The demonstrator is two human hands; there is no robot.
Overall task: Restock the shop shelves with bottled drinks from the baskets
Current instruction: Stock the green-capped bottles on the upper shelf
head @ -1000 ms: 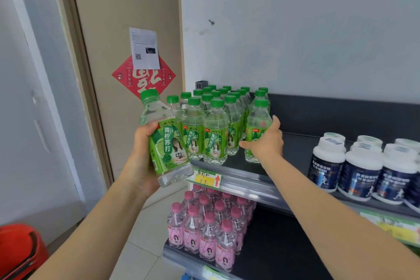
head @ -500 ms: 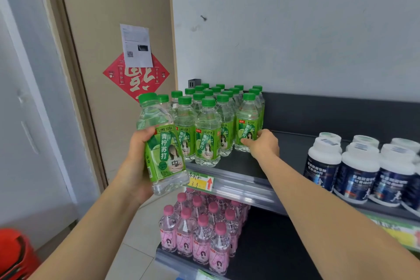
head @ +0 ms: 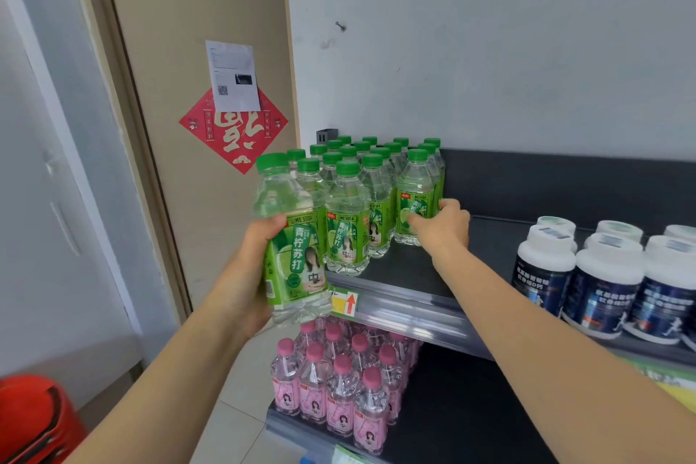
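Observation:
My left hand grips a green-capped lime soda bottle upright, in front of the left end of the upper dark shelf. Several more lime soda bottles stand in rows on that shelf's left end. My right hand wraps the lower part of the rightmost front bottle, which stands on the shelf. Pink-capped bottles fill the left end of the shelf below.
White-lidded dark blue jars stand on the upper shelf to the right. A red basket sits on the floor at lower left. A beige door with a red paper decoration is left of the shelves.
My right hand has slid its bottle back and left against the other rows. The left hand holds its bottle in much the same place. The view has shifted slightly.

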